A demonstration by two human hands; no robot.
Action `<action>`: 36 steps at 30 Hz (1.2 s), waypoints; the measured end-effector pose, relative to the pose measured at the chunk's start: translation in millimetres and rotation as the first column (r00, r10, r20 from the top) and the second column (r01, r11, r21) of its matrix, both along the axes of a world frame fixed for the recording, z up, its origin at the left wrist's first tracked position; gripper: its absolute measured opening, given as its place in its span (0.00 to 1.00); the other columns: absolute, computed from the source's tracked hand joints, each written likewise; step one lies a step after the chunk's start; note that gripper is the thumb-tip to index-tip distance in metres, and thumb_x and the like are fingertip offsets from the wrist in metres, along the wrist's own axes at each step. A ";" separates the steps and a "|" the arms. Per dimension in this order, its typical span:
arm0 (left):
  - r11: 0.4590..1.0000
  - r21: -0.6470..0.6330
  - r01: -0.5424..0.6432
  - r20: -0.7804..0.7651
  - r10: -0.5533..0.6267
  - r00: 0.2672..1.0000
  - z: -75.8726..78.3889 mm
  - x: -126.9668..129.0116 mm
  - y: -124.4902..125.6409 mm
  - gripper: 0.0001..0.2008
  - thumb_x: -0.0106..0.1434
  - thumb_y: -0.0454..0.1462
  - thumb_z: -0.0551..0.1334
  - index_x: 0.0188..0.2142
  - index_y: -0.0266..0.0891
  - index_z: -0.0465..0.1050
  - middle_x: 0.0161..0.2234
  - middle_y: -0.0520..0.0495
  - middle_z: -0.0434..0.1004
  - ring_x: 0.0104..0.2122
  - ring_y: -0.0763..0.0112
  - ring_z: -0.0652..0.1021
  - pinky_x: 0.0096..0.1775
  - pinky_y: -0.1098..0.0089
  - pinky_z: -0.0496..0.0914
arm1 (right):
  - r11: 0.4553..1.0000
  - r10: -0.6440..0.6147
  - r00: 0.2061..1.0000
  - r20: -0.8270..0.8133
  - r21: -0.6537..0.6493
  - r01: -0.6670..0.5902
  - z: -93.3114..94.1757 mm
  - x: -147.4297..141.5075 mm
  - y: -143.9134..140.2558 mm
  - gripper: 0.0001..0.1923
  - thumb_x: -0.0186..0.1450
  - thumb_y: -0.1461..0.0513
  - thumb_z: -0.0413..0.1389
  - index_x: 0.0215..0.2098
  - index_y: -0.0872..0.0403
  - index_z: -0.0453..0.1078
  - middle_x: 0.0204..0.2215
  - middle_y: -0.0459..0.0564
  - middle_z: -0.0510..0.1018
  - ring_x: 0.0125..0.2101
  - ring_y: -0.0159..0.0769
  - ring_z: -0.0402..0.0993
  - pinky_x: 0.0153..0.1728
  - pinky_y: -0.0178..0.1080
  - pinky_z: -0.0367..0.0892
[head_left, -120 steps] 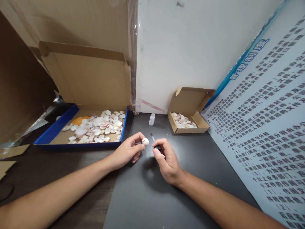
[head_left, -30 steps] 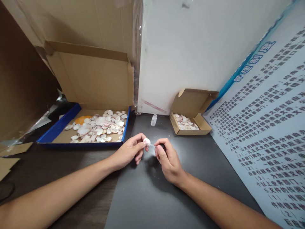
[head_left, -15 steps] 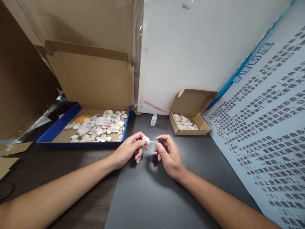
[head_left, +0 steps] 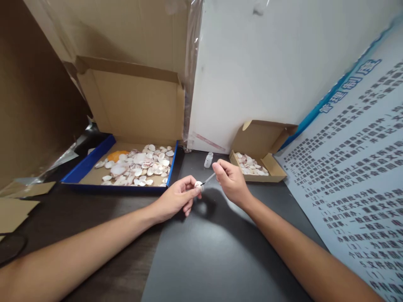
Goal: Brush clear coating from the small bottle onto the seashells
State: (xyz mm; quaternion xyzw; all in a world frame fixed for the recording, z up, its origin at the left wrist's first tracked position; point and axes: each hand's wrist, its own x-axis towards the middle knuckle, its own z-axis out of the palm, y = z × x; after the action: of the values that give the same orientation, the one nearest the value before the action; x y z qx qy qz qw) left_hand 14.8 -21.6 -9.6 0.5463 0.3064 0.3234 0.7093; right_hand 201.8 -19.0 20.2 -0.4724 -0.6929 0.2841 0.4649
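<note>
My left hand (head_left: 181,196) pinches a small white seashell (head_left: 198,185) between thumb and fingers, a little above the dark tabletop. In my right hand (head_left: 231,180) is a thin applicator brush (head_left: 209,178) with a pale stem and a dark tip. That tip meets the shell's face, as far as I can tell. My fingers cover the brush's black cap. Behind both hands a small clear bottle (head_left: 208,160) with whitish contents stands upright and uncapped.
On the left, an open blue-edged cardboard box (head_left: 71,176) holds many shells and an orange piece (head_left: 117,156). A smaller open box (head_left: 277,170) with shells stands at the right, beside a printed board (head_left: 355,167). Cardboard pieces (head_left: 17,214) lie at the far left.
My right hand has turned and risen, so the brush slants down to the shell and its black cap is now hidden. The view has shifted slightly left.
</note>
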 end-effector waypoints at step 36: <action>0.996 0.076 0.055 -0.113 -0.047 0.993 2.4 -1.2 -1.4 0.18 0.59 0.47 0.65 0.30 0.39 0.59 0.22 0.59 0.65 0.13 0.85 0.64 0.16 0.80 0.58 | 0.998 -0.002 0.979 0.202 0.058 -0.010 14.2 -0.3 -10.2 0.19 0.66 0.49 0.53 0.25 0.53 0.65 0.19 0.41 0.58 0.21 0.28 0.53 0.23 0.33 0.52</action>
State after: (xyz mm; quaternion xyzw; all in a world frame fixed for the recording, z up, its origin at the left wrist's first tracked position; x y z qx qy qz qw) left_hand 13.6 -23.0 -7.2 0.5987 0.3182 0.2861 0.6770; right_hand 201.6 -29.2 34.5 -0.4835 -0.7456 0.2150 0.4051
